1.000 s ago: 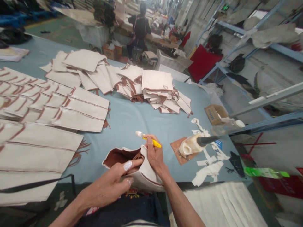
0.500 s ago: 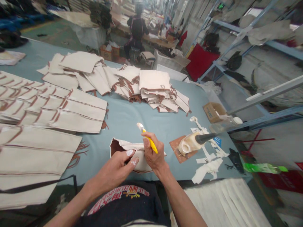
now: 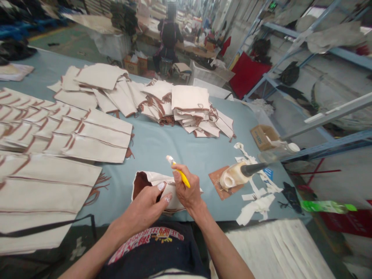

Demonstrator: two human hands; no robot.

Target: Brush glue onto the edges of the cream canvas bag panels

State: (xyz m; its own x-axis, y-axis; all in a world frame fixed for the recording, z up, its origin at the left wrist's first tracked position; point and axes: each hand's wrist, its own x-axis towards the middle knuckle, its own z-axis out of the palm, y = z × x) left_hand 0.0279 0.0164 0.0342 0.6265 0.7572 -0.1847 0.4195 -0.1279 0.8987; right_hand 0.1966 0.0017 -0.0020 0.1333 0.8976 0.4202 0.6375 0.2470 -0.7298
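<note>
A cream fabric piece with a brown inner side [image 3: 142, 185] lies on the blue-green table in front of me, its left end gaping. My left hand [image 3: 151, 201] grips its upper edge between thumb and fingers; white smears mark the fingertips. My right hand [image 3: 187, 190] is closed round a small yellow-handled brush [image 3: 183, 179], whose whitish bristles point up and to the left, off the fabric. The lower fingers of that hand rest at the right part of the piece, and whether they also pinch it is hidden. To the right stands a cream glue bottle [image 3: 234, 176] with a dark spout.
Rows of cream panels with brown edging [image 3: 99, 135] cover the left side. More such pieces [image 3: 190, 97] are heaped at the back. White fabric scraps [image 3: 257, 209] and a small cardboard box [image 3: 263, 137] lie right. A person [image 3: 170, 37] sits far off.
The brush and my right hand have shifted slightly left and down. The fabric's gaping end has moved a little left and opens somewhat wider.
</note>
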